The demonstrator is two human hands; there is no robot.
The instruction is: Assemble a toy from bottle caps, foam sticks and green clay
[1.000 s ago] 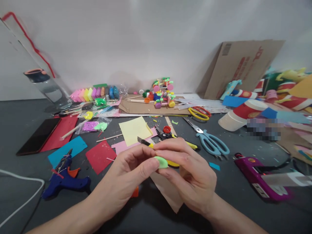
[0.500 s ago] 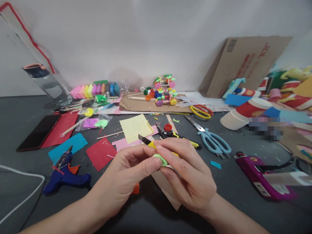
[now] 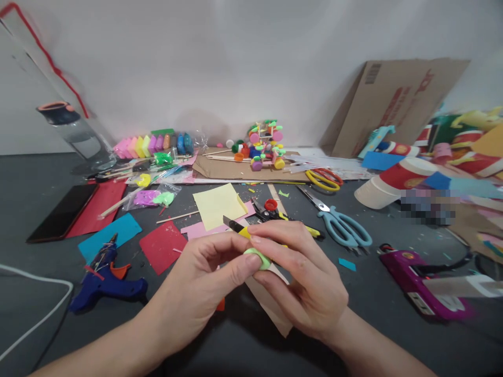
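Between my fingertips is a small, rounded lump of light green modelling clay (image 3: 259, 258). My left hand (image 3: 208, 275) pinches it from one side with the thumb on top. From the other side, the fingers of my right hand (image 3: 302, 272) press on it. A utility knife with a yellow body (image 3: 243, 230) and a dark blade shows just behind the fingers; the right hand covers most of it. Below the hands lies a strip of brown cardboard (image 3: 271, 306), partly hidden by the right hand.
A blue glue gun (image 3: 108, 285) and red paper (image 3: 163, 247) lie left. Yellow paper (image 3: 218, 205) is ahead. Light blue scissors (image 3: 341, 225) and a purple device (image 3: 424, 288) are right. Behind stand a water bottle (image 3: 78, 139), a colourful clay-and-stick model (image 3: 267, 144) and a paper cup (image 3: 389, 183).
My fingers have shifted slightly around the green clay, which sits a little differently between them. The things on the table have stayed in place.
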